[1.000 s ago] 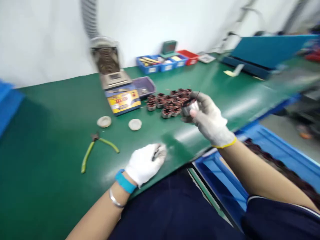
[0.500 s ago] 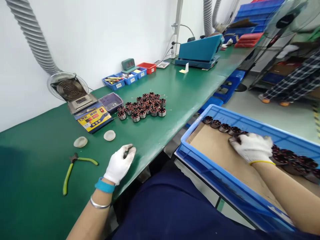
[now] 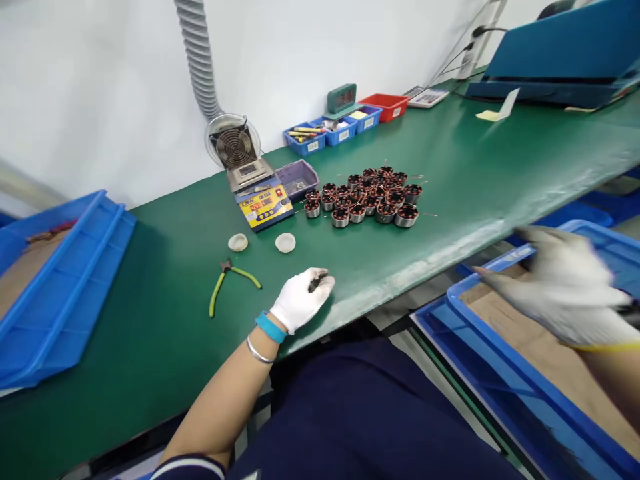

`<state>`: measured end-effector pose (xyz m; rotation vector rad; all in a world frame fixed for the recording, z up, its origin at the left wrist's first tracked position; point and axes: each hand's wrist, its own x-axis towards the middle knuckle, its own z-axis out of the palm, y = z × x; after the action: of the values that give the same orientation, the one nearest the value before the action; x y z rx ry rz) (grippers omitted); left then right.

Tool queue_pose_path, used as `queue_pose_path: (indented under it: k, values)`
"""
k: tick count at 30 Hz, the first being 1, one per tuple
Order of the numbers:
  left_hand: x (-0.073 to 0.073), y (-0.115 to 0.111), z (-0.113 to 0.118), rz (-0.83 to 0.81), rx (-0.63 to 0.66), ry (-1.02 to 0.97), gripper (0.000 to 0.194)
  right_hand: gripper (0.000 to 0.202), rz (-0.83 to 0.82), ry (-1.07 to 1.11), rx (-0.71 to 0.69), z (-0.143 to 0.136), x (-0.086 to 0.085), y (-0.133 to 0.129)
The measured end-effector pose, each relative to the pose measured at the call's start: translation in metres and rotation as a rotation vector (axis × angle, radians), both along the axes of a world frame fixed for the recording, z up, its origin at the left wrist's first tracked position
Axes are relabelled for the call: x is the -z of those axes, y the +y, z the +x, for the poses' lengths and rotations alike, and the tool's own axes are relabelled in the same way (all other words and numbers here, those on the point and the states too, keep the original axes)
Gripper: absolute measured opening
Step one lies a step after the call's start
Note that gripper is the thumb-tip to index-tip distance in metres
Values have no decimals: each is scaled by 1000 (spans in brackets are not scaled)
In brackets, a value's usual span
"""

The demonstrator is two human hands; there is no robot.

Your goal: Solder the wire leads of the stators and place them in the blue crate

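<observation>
Pliers left of left hand.

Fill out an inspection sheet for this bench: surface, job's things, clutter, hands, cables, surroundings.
Surface: green bench mat, some pale scuffing near the front edge.
Job's things: cluster of copper-wound coils standing mid-bench; blue crate lined with cardboard at the right, below bench level.
Clutter: green-handled pliers, two white caps, a heater unit with a yellow panel, a grey tray, small parts bins.
Hands: left hand, gloved, rests on the bench edge curled around a small dark item; right hand, gloved, blurred over the crate, grip unclear.
Cables: black leads run up the wall.
Surroundings: white wall, ribbed hose to a small fan, blue machine, second blue crate at left.
</observation>
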<state>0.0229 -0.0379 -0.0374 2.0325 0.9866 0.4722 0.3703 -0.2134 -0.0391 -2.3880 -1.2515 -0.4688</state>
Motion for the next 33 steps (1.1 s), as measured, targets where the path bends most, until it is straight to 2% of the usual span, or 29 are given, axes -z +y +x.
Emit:
queue_pose_path:
  k: [2,5,7,9,11,14,16,18,20,23,25,28,31,33]
  values:
    - [0,0,0,-25,-13,-18,37,62,-7,-16,-198,-24,-9,53]
    - [1,1,-2,-91,-30,-67,35,43,-27,-7,-265,-39,-18,111]
    - [4,4,-2,-154,-43,-120,33,31,-31,21,-267,-38,-19,129]
    - [6,6,-2,-241,-64,-188,34,31,-29,63,-287,-38,-17,133]
    - [7,7,0,-361,-100,-256,39,29,-29,122,-345,-51,-11,128]
    - [2,6,3,-606,-135,-339,54,21,-52,248,-540,-99,-3,121]
    - [-3,5,5,-817,-87,-367,60,20,-50,339,-725,-139,-2,120]
    - [-7,5,6,-1029,-65,-442,59,17,2,361,-883,-174,-5,125]
    - [-10,6,6,-1149,-169,-624,48,18,97,268,-964,-194,-13,136]
    - [-9,8,6,-1105,-370,-880,34,30,218,91,-968,-202,-25,158]
    - [-7,9,7,-1063,-400,-927,31,22,237,40,-1012,-201,-33,170]
    - [-6,9,8,-1069,-429,-988,30,5,230,-26,-1155,-196,-40,179]
    - [-6,13,7,-1078,-484,-1031,30,10,254,-46,-1247,-190,-44,176]
    - [-5,17,6,-1070,-528,-1036,33,13,268,81,-1301,-186,-45,172]
